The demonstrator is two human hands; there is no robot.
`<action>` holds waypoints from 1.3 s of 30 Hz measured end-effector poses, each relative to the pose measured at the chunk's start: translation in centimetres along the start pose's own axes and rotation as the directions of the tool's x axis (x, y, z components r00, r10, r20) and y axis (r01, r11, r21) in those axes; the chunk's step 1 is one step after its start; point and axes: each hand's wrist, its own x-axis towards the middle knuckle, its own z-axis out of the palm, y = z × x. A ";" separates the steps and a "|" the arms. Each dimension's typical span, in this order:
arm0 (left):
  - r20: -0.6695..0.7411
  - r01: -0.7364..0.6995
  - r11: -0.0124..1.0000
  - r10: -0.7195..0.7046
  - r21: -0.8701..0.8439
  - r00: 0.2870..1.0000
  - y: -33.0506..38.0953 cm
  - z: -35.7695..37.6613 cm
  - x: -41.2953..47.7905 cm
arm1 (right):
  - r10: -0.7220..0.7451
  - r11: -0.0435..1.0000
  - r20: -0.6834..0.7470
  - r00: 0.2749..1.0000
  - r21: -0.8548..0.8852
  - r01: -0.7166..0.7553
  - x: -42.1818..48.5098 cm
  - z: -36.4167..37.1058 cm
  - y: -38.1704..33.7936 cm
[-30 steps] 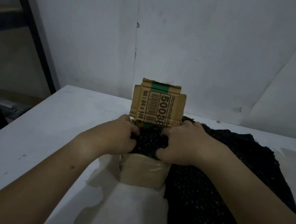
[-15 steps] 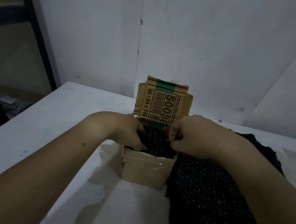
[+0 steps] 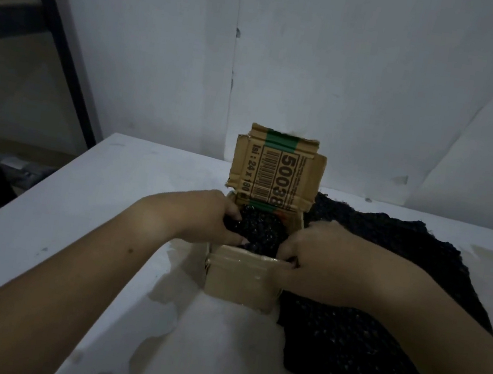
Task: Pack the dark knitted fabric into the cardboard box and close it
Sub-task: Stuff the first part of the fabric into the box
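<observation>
Dark knit fabric [image 3: 259, 232] bunched in open cardboard box [image 3: 240, 282], rest outside.

The fabric [image 3: 394, 321] runs under the right forearm; left hand's [image 3: 202, 215] fingers [image 3: 231, 216] vanish into it.

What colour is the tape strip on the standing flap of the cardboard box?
Green, across the flap of the box, seen in the head view.

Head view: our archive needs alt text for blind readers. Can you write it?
Two hands, left hand and right hand, push dark knitted fabric into a small open cardboard box on a white table. Its flap stands upright; more fabric lies right of it.
</observation>
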 end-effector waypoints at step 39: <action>-0.078 -0.095 0.895 0.142 0.437 0.987 2.2 -1.9 1.5 | 0.013 1.000 -0.142 0.990 0.027 -0.009 6.0 0.4 1.4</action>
